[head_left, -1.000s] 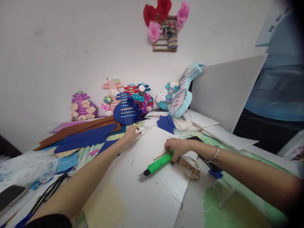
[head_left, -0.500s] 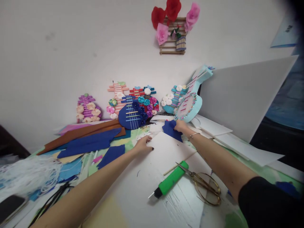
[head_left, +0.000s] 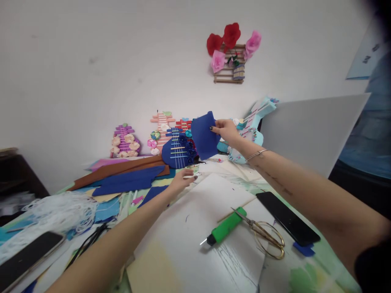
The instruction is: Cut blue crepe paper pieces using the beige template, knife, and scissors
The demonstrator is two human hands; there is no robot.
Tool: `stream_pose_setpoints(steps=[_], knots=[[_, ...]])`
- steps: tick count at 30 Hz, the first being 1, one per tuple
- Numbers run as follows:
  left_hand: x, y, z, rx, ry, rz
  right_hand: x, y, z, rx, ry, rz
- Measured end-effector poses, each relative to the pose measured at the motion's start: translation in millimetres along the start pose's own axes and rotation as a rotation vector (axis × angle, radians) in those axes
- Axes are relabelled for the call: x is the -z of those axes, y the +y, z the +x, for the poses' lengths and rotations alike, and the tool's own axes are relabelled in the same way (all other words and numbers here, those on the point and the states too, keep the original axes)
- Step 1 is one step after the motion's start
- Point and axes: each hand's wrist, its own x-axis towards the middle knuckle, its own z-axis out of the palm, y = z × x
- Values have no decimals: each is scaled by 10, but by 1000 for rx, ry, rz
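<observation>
Right hand pinches blue sheet by its edge; best lowered flat, uncreased. Left hand, loosely open, empty; green cutter at five o'clock from it.

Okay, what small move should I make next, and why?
Probably use your left hand to slide the cutter off the white board: it lies there blade out, your right hand holds the blue sheet up, and your left looks free.

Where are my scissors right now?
In the head view, the scissors lie right of centre, blades over the green cutter, handles just left of the black phone.
</observation>
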Motion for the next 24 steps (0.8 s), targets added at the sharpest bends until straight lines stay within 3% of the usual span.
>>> stream_pose_setpoints(steps=[3, 6, 10, 13, 16, 24], knots=[[152, 231, -159, -9, 36, -206, -101, -365, -165, 64, -203, 80], [317, 365, -410, 35, 35, -324, -221, -636, -506, 135, -471, 125], [451, 293, -793, 130, 21, -360, -337, -887, -1057, 225, -824, 114], [480, 152, -1023, 185, 29, -336, -380, -1033, -1479, 283, -999, 55], [477, 63, -1175, 211, 45, -289, -379, -1157, -1874, 318, -1073, -20], [550, 113, -1402, 187, -19, 17, -149, -1420, -2562, 381, -1056, -214]])
